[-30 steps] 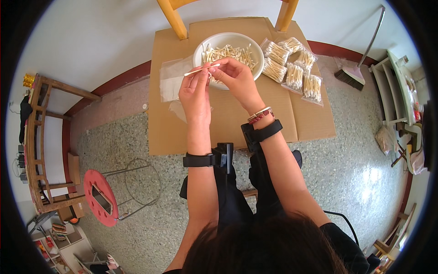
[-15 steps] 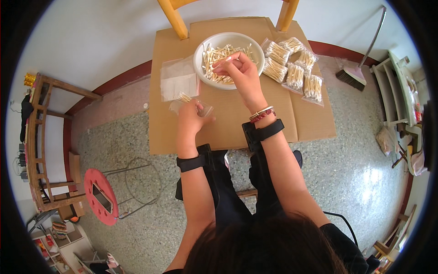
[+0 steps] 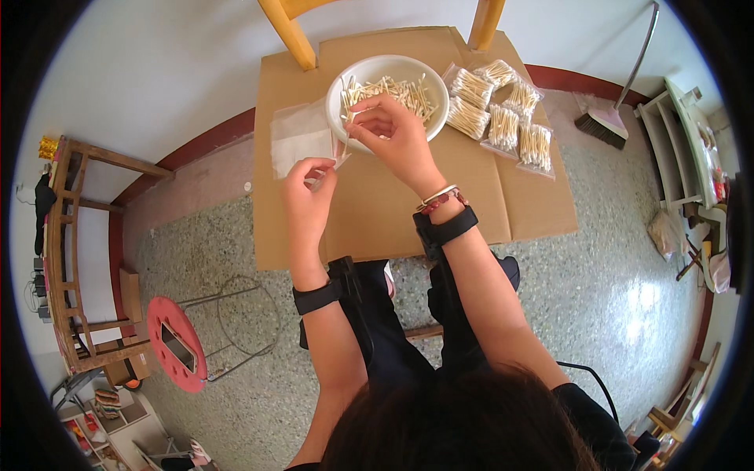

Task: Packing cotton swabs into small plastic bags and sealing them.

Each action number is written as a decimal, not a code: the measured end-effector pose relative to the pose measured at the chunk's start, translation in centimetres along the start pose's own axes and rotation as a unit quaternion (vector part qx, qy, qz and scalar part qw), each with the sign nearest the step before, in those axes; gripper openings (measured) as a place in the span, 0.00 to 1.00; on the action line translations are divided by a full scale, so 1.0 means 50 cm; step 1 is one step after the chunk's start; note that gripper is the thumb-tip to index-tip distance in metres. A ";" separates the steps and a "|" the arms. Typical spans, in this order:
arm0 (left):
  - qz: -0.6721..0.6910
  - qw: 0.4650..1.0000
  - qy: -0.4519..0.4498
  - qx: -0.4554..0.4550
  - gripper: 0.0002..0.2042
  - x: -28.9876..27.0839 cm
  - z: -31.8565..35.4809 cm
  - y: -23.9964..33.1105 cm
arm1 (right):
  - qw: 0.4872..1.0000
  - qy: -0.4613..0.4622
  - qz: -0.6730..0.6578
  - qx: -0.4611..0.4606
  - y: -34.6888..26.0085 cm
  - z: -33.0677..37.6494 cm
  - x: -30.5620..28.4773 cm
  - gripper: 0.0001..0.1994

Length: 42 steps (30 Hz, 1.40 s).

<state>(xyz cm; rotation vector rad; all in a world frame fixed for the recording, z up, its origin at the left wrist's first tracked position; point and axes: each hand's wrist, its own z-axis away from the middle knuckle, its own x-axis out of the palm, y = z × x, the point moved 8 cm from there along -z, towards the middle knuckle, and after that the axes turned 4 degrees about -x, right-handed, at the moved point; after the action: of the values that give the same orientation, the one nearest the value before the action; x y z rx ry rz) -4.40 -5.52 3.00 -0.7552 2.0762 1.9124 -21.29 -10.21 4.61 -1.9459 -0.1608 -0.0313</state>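
Over the near left rim of a white bowl (image 3: 442,102) full of loose cotton swabs (image 3: 408,93), my right hand (image 3: 397,137) is closed in a pinch. A cotton swab (image 3: 349,140) shows at its fingertips. Just below and to the left, my left hand (image 3: 308,196) curls around a small clear plastic bag (image 3: 342,159), mostly hidden by the fingers. The two hands are close together, fingertips nearly meeting. Flat clear bags (image 3: 294,141) lie beside the bowl on its left. To its right sit several filled bags of cotton swabs (image 3: 503,129).
Everything rests on a brown cardboard sheet (image 3: 377,220) with a yellow wooden chair (image 3: 294,35) behind it. A red round stool (image 3: 166,369) holding a phone (image 3: 179,348) stands at left. A broom (image 3: 603,125) leans at the right wall, near a shelf (image 3: 675,149).
My right hand has moved left and slightly down from above the bowl toward my left hand. My left hand has shifted a little left and turned, with the bag now mostly hidden.
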 end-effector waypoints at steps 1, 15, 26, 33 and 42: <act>0.000 1.000 0.000 0.000 0.05 0.000 -0.002 -0.001 | 1.000 0.000 0.000 0.000 0.000 0.001 0.004 0.10; 0.290 0.955 -0.014 -0.065 0.12 -0.009 -0.008 -0.026 | 0.997 -0.011 -0.023 -0.079 -0.030 0.008 0.022 0.09; 0.352 0.929 -0.044 -0.106 0.12 0.007 -0.008 -0.029 | 0.994 -0.023 -0.036 -0.097 -0.039 0.010 0.029 0.08; 0.361 0.926 -0.028 -0.106 0.08 0.005 -0.011 -0.032 | 0.984 -0.043 0.099 -0.143 -0.055 0.018 0.039 0.07; 0.303 0.947 -0.033 -0.098 0.10 0.014 -0.017 -0.033 | 0.975 -0.082 0.143 -0.147 -0.048 0.021 0.047 0.06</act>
<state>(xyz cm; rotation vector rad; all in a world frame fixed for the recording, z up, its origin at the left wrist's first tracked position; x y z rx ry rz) -4.01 -6.52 1.32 -0.0622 2.2737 2.4346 -19.31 -8.14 6.65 -2.2513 0.0176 0.3132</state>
